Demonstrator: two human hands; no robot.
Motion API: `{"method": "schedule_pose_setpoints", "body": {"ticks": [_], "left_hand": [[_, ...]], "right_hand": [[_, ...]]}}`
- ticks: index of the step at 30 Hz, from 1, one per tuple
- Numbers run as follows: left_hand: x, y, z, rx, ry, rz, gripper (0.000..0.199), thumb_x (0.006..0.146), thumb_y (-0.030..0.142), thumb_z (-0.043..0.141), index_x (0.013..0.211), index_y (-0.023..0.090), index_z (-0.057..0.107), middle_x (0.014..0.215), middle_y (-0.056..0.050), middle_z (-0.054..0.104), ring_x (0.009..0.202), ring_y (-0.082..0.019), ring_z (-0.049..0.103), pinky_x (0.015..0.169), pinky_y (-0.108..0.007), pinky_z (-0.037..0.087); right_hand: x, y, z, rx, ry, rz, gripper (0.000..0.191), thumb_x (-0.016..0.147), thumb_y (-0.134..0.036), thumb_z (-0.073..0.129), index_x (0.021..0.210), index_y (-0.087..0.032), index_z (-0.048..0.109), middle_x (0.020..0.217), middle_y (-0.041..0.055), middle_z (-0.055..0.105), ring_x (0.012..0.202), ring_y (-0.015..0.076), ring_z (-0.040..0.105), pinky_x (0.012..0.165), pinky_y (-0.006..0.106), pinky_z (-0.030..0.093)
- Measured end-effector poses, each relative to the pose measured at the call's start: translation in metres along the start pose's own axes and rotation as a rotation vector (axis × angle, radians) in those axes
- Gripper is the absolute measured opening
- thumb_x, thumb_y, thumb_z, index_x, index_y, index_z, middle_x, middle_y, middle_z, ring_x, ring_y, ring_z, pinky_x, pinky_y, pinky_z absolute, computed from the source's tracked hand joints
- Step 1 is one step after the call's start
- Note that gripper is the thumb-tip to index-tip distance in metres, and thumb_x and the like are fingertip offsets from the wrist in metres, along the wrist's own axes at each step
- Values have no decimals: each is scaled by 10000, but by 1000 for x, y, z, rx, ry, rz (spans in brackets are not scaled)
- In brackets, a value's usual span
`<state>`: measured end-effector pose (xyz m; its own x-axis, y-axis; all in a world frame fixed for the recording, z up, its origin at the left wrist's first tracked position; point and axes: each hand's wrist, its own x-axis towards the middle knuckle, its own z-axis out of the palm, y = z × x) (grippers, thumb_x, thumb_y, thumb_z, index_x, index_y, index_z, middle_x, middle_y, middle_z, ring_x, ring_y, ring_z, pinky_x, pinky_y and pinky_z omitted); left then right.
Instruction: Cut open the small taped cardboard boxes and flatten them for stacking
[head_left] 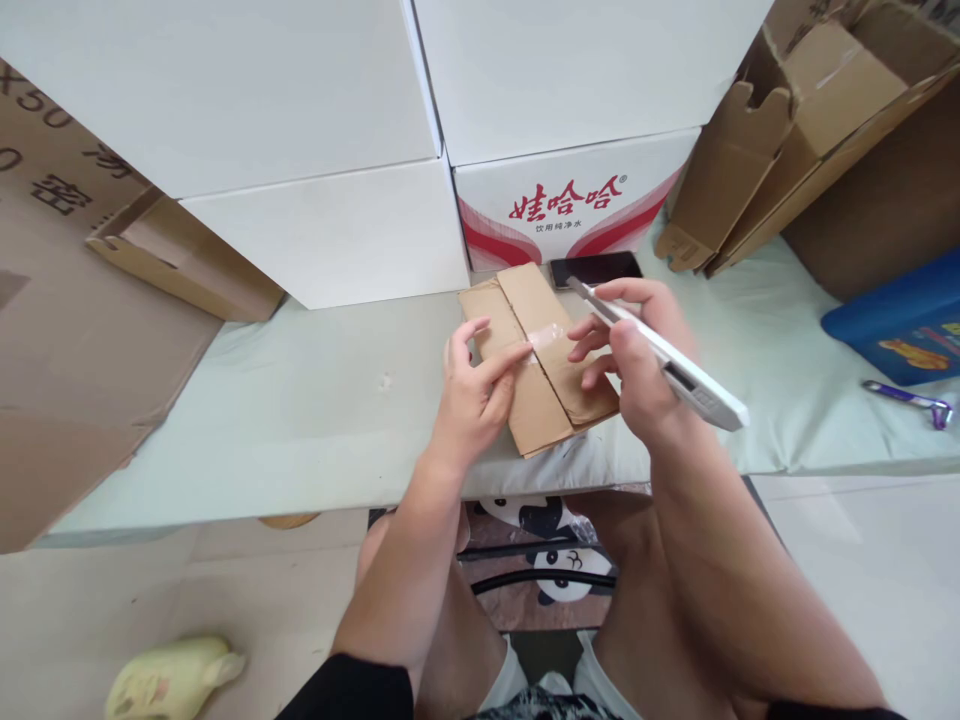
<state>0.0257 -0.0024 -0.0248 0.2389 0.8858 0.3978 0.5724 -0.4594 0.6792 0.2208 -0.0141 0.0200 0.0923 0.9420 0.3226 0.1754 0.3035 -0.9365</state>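
Observation:
A small brown cardboard box (pixel 540 385) lies at an angle on the pale green cover, its two top flaps meeting along a seam. Clear tape (pixel 546 338) crosses that seam. My left hand (pixel 480 390) is over the box's left side, its index finger stretched out onto the tape, and it grips nothing. In my right hand (pixel 637 345) is a white utility knife (pixel 686 385), held between thumb and index finger with its blade pointing up and left. The other fingers of that hand spread above the box's right flap.
Behind the box lies a dark phone (pixel 596 270) in front of stacked white cartons (pixel 322 240). Brown cardboard boxes stand left (pixel 97 350) and right (pixel 720 190). A blue container (pixel 900 320) and a purple-handled tool (pixel 904 395) are at right. A yellow bottle (pixel 169 680) lies on the floor.

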Motion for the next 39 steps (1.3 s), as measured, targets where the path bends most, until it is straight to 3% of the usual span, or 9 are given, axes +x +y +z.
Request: {"method": "schedule_pose_setpoints", "body": {"ticks": [3, 7, 15, 24, 29, 36, 39], "left_hand": [[-1, 3, 2, -4, -27, -10, 337, 1033, 311, 485, 1243, 311, 749, 1470, -112, 412, 1459, -283, 433, 1201, -494, 424], [-1, 6, 2, -32, -36, -25, 313, 1006, 345, 548, 1227, 291, 764, 1476, -121, 424, 1436, -292, 461, 1190, -496, 439], [-2, 2, 5, -77, -3, -9, 258, 980, 362, 601, 1109, 319, 821, 1466, -96, 482, 1435, -298, 444, 1190, -509, 445], [-2, 4, 5, -53, 12, -17, 245, 971, 331, 616, 1098, 325, 826, 1462, -93, 506, 1426, -301, 447, 1168, -504, 460], [-2, 4, 6, -47, 25, -6, 249, 972, 319, 612, 1105, 325, 824, 1441, -101, 517, 1403, -301, 467, 1183, -533, 433], [-1, 7, 4, -59, 32, -47, 228, 959, 307, 634, 1077, 311, 829, 1441, -96, 524, 1401, -298, 472, 1182, -520, 434], [0, 7, 3, -69, 31, -37, 234, 962, 312, 623, 1078, 296, 826, 1434, -104, 524, 1400, -303, 477, 1179, -516, 437]], "right_hand": [[-2, 1, 0, -82, -76, 107, 345, 940, -513, 527, 1160, -256, 595, 836, 9, 704, 607, 156, 652, 471, 255, 479], [1, 0, -1, -259, -67, 134, 221, 914, -400, 541, 986, -234, 668, 729, -5, 699, 562, 151, 614, 534, 278, 476], [4, -12, 3, -495, -73, 23, 209, 833, -338, 534, 907, -242, 704, 841, 38, 776, 753, 206, 701, 670, 302, 491], [-2, -9, 7, -592, -95, -115, 183, 861, -301, 522, 920, -234, 682, 782, 43, 742, 704, 197, 656, 663, 288, 443], [-3, -11, 14, -719, -164, -175, 141, 831, -287, 496, 814, -229, 624, 777, 53, 706, 675, 191, 601, 614, 287, 371], [-7, -8, 11, -648, -111, -225, 116, 739, -258, 491, 627, -230, 484, 541, -11, 511, 505, 138, 415, 531, 274, 312], [-10, -3, 8, -523, -57, -222, 97, 716, -229, 513, 622, -226, 537, 528, -19, 527, 488, 133, 444, 520, 279, 330]]}}
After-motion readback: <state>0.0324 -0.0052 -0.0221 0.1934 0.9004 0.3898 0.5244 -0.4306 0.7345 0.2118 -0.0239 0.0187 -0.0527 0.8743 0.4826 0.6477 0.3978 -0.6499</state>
